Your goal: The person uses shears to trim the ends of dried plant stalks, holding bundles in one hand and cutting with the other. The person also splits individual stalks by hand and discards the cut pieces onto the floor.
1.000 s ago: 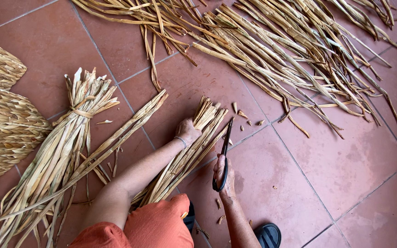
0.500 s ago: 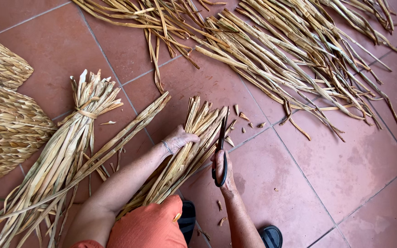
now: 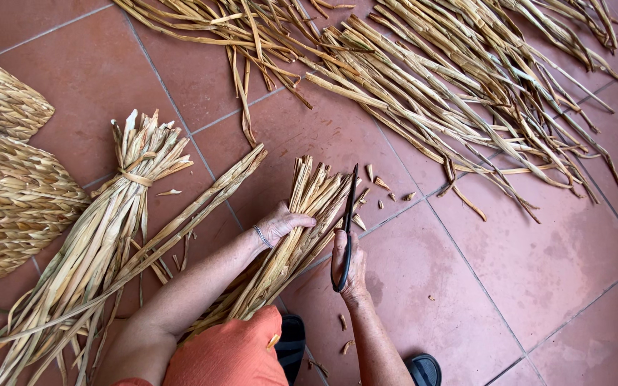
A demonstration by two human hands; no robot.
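My left hand (image 3: pixel 282 223) presses down on a bundle of dried straw-coloured leaf strips (image 3: pixel 307 193) lying on the red tile floor, with a thin bracelet at the wrist. My right hand (image 3: pixel 348 268) grips black scissors (image 3: pixel 350 214) by their handles, the blades pointing away from me along the right side of that bundle's cut ends. Small cut-off bits (image 3: pixel 380 184) lie just right of the blades.
A tied bundle of strips (image 3: pixel 120 207) lies to the left, with a long loose strand across it. Woven straw mats (image 3: pixel 9 193) sit at the far left. A big loose heap of strips (image 3: pixel 452 78) spreads across the top. My orange-clad knee (image 3: pixel 230 354) and dark sandals are below.
My left hand has slid back down the bundle towards me and now presses it flat. The scissors stay beside the cut ends, and the view has shifted slightly.
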